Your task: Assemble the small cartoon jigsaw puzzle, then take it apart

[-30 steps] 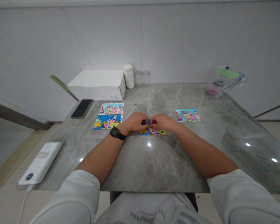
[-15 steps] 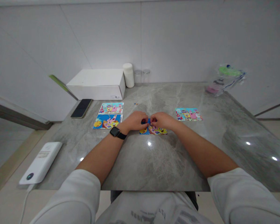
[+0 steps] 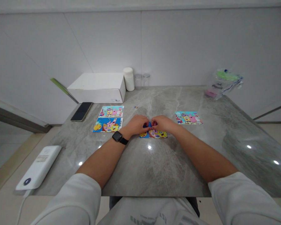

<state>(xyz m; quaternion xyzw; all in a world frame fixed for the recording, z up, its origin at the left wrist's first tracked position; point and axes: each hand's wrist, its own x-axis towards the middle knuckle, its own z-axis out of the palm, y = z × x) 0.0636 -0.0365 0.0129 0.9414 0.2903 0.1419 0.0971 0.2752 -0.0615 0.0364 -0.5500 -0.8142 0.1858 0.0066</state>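
A small cartoon picture card (image 3: 154,134), blue with yellow and pink figures, lies on the table in front of me. My left hand (image 3: 139,124), with a black watch on its wrist, has its fingers curled at the card's upper left. From the other side my right hand (image 3: 161,122) pinches at the upper edge, its fingertips almost meeting the left ones. A patch of blue shows between them; the fingers hide most of the card's upper part. To the left lie a light blue picture card (image 3: 111,111) and a darker blue one (image 3: 107,125). Another picture card (image 3: 189,117) is to the right.
A tiny colourful bit (image 3: 136,107) lies beyond my hands. Behind stand a white box (image 3: 96,87), a white bottle (image 3: 129,79) and two glasses (image 3: 142,82). A phone (image 3: 81,111), a white device (image 3: 38,168) with a cable, and a plastic bag (image 3: 223,84) occupy the sides.
The whole view has shifted slightly, so everything sits a little lower. Both hands stay at the card's upper edge, with only small finger movement.
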